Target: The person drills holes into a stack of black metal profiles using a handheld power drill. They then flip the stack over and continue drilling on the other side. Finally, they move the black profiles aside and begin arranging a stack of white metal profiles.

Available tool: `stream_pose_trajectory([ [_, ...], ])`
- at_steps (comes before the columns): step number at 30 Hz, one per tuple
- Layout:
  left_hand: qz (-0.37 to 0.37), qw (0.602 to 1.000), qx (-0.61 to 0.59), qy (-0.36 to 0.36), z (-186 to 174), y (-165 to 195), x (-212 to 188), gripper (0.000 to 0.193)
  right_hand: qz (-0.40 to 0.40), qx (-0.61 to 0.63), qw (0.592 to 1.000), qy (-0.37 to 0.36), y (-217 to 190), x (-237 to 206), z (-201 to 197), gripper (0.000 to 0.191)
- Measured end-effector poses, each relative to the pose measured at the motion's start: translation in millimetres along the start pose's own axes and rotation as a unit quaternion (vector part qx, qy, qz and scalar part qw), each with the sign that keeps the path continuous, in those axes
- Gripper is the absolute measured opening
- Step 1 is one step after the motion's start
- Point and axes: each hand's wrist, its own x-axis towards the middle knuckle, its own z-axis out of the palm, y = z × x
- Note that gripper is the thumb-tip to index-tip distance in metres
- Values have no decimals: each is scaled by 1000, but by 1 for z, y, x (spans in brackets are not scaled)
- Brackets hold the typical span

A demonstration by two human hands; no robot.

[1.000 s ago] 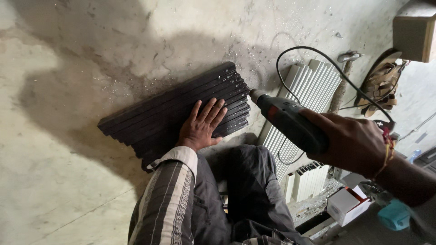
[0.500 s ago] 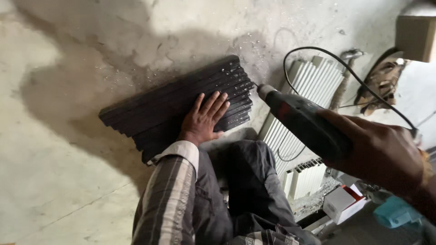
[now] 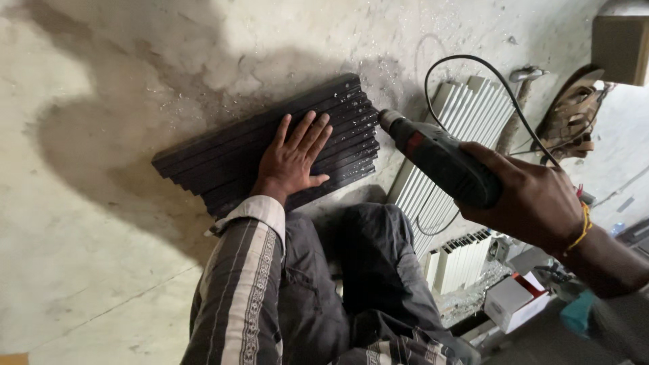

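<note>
My left hand [image 3: 292, 159] lies flat, fingers spread, on a bundle of dark metal bars [image 3: 223, 149] resting on the concrete floor. My right hand [image 3: 534, 203] grips a dark corded power drill [image 3: 439, 159], held just to the right of the bundle's end with its chuck pointing at the bars. The drill's black cable [image 3: 466, 64] loops up behind it. The chuck sits a little apart from the bars' ends.
Pale ribbed metal profiles [image 3: 446, 155] lie stacked to the right of the bars. A small white and red box [image 3: 515, 301] sits at lower right. A worn sandal [image 3: 571, 118] and a beige box [image 3: 620, 40] are at upper right. My knee [image 3: 365, 270] is below.
My right hand has drawn the drill slightly back and rightward from the bars' end, with the view shifting. My left hand stays pressed on the bundle.
</note>
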Motion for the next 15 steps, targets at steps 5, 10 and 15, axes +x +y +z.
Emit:
stream_pose_trajectory([
  [5,-5,1000,23,-14,-2,1,1,118,-10,20,999,27,3,3,-2,79],
  [10,-6,999,20,-28,-3,-1,3,117,-7,18,1000,8,6,7,-3,82],
  [15,-6,1000,18,-16,-1,0,2,118,-1,8,1000,25,2,3,-6,79],
])
